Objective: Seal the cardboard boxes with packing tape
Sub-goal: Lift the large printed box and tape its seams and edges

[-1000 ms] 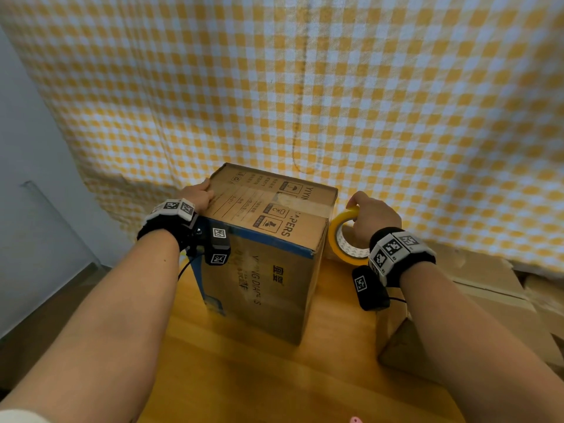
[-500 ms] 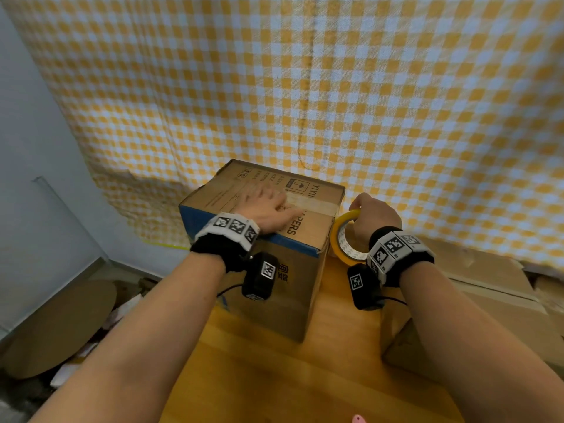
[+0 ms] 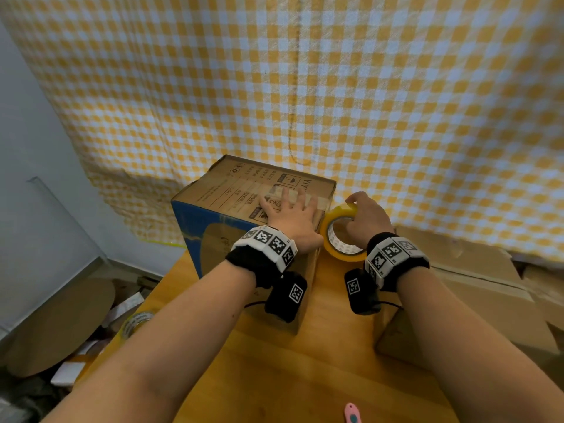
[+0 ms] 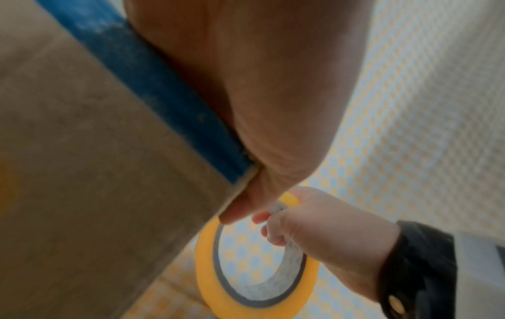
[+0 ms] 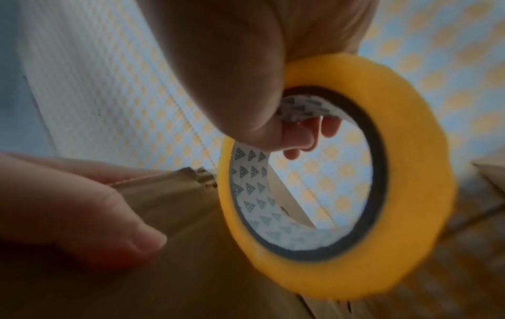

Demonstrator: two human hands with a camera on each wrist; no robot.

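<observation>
Box [image 3: 232, 203]: stiff, light by the look; your left hand [image 3: 290, 215] lies flat on top, right hand [image 3: 366, 221] grips tape roll [image 3: 341, 236] through its core — keep hold there.

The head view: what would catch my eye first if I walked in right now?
Probably the yellow tape roll, gripped by the right hand just off the right edge of the cardboard box. Next, the left hand lying flat on the box's top, with the big yellow checked cloth hanging behind.
</observation>
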